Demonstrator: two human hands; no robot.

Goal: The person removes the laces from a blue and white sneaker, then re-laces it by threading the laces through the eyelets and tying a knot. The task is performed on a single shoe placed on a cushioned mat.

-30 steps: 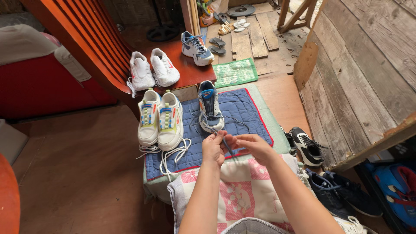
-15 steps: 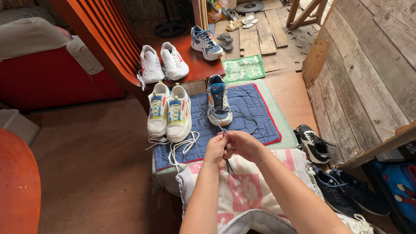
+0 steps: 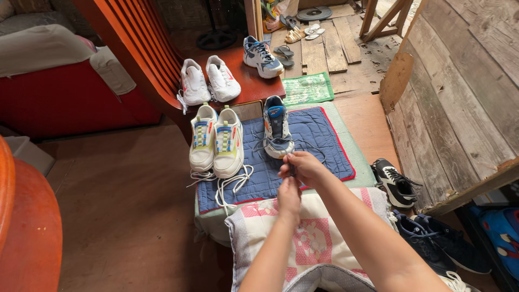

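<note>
A: We have the grey-and-blue sneaker point(image 3: 277, 130) on the blue quilted mat point(image 3: 319, 135), toe toward us. Our right hand point(image 3: 304, 167) pinches its dark lace point(image 3: 292, 162) just in front of the toe; our left hand point(image 3: 289, 196) sits lower, closed on the same lace, as far as we can tell.

B: Progress?

A: Lace looks threaded up the shoe, ends loose, no bow yet. We judge the tying is left. The white-and-lime pair point(image 3: 216, 141) beside it trails untied white laces.

B: Surroundings?

A: Patchwork cushion point(image 3: 319, 238) under our arms, plywood floor point(image 3: 130, 194), red wooden chair point(image 3: 248, 81) holding a white pair point(image 3: 208, 81), dark shoes point(image 3: 427, 238) by the plank wall.
</note>
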